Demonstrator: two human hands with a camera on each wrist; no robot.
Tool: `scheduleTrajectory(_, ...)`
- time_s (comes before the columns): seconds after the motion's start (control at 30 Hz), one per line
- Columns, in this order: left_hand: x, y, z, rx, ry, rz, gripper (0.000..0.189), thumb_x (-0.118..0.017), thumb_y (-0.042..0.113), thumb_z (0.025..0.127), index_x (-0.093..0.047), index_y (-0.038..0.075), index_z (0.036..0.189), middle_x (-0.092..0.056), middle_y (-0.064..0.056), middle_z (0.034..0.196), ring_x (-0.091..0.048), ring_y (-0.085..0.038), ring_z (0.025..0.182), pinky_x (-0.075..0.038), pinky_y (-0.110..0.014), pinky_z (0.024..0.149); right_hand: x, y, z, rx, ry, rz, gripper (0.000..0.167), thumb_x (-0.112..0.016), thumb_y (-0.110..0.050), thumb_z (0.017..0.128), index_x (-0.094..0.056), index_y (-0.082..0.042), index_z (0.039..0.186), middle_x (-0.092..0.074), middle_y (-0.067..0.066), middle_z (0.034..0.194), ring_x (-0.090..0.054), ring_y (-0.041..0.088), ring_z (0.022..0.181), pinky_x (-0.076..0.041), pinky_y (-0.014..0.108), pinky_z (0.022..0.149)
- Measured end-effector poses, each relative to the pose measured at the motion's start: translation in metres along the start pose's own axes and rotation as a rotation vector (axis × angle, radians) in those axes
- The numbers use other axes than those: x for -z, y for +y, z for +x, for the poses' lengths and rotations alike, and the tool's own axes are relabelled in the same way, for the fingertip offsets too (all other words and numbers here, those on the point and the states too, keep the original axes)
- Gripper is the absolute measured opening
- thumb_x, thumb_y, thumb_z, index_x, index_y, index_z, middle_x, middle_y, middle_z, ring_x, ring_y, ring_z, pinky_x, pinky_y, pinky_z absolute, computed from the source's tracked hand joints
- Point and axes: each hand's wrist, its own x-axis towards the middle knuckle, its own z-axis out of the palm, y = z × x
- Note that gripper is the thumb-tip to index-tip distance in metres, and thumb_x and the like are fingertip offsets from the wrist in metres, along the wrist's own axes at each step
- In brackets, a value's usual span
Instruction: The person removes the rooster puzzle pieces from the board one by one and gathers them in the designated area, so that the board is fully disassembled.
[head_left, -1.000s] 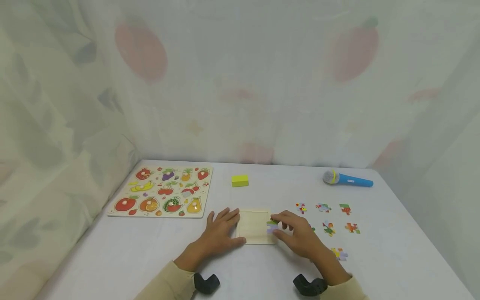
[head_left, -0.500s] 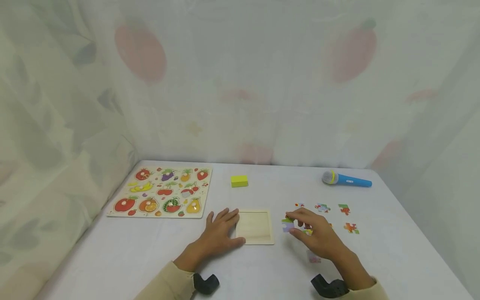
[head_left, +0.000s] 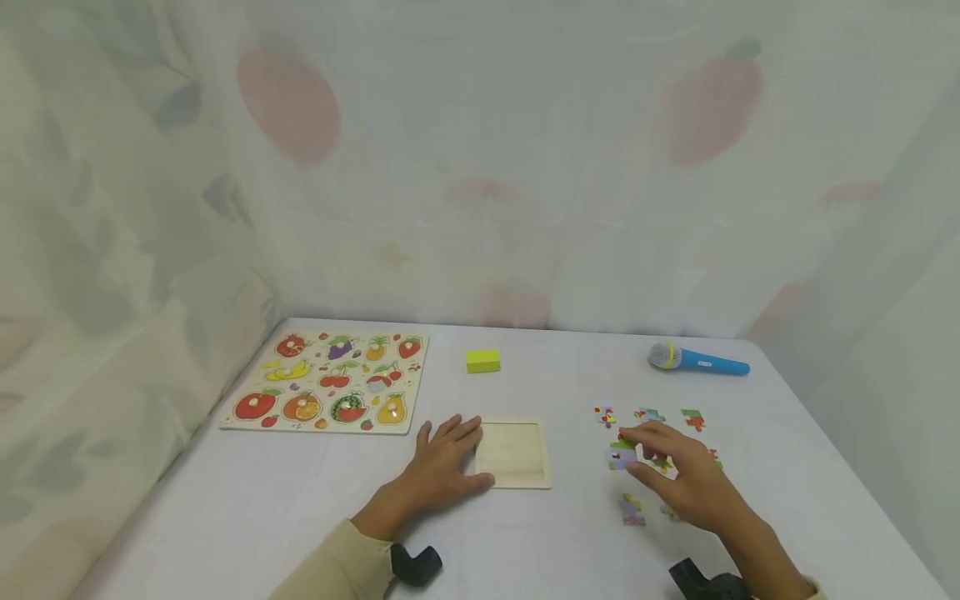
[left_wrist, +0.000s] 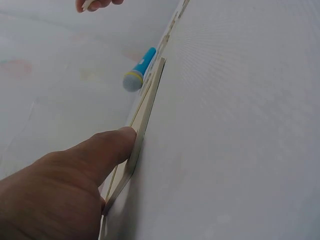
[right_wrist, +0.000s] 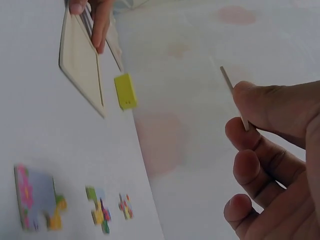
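My left hand (head_left: 438,471) rests with fingers spread at the left edge of a small square wooden puzzle tray (head_left: 513,454). In the left wrist view its thumb (left_wrist: 112,145) touches the tray's rim. My right hand (head_left: 693,483) pinches a purple and green jigsaw piece (head_left: 619,459) between thumb and fingers. The right wrist view shows that piece edge-on, held above the table. Around the right hand lie several loose jigsaw pieces, among them a purple one with a pink flower (right_wrist: 37,192) and a red and green one (head_left: 693,419). Some are partly hidden by the hand.
A fruit puzzle board (head_left: 326,383) lies at the left of the white table. At the back are a yellow block (head_left: 482,361) and a blue toy microphone (head_left: 701,359). Printed curtains (head_left: 525,167) close off the back and sides.
My right hand has moved rightward from the tray's right edge to the loose pieces, carrying the purple and green jigsaw piece. My left hand stays on the tray.
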Motion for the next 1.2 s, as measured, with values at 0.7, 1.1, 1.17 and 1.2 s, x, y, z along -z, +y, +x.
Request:
scheduleTrajectory(0.7,-0.002,0.001,0.001,0.006,-0.019,0.009,0.080,-0.065,0.058,0.082,-0.048,0.010,0.143,-0.038,-0.002,0.151,-0.025,-0.030,0.140,-0.007,-0.067,0.104,0.041,0.036,-0.058,-0.056,0.046,-0.078,0.052,-0.078,0.012,0.070,-0.067,-0.009,0.117,-0.064,-0.002,0.100,-0.050,0.003,0.078,-0.042,0.015,0.067)
scheduleTrajectory(1.1,0.000,0.002,0.000,0.014,-0.024,0.016,0.080,-0.065,0.058,0.082,-0.048,0.010,0.143,-0.037,-0.001,0.151,-0.025,-0.030,0.140,-0.007,-0.067,0.105,0.059,0.069,-0.094,-0.027,0.029,-0.079,0.054,-0.075,0.020,0.064,-0.067,-0.001,0.113,-0.062,-0.003,0.093,-0.049,0.002,0.077,-0.043,0.015,0.063)
scheduleTrajectory(1.17,0.000,0.002,0.000,0.020,-0.027,0.016,0.079,-0.065,0.058,0.082,-0.048,0.010,0.143,-0.037,-0.001,0.151,-0.025,-0.030,0.140,-0.007,-0.067,0.105,0.059,0.074,-0.099,-0.045,0.018,-0.067,0.053,-0.075,0.020,0.065,-0.067,-0.002,0.114,-0.063,-0.003,0.095,-0.050,0.003,0.077,-0.043,0.015,0.062)
scheduleTrajectory(1.2,0.000,0.001,0.000,0.022,-0.028,0.020,0.079,-0.065,0.058,0.082,-0.048,0.010,0.143,-0.037,-0.001,0.151,-0.025,-0.030,0.140,-0.007,-0.067,0.105,0.059,0.075,-0.101,-0.055,0.010,-0.061,0.054,-0.074,0.020,0.066,-0.067,-0.002,0.114,-0.063,-0.003,0.096,-0.050,0.004,0.077,-0.044,0.015,0.062)
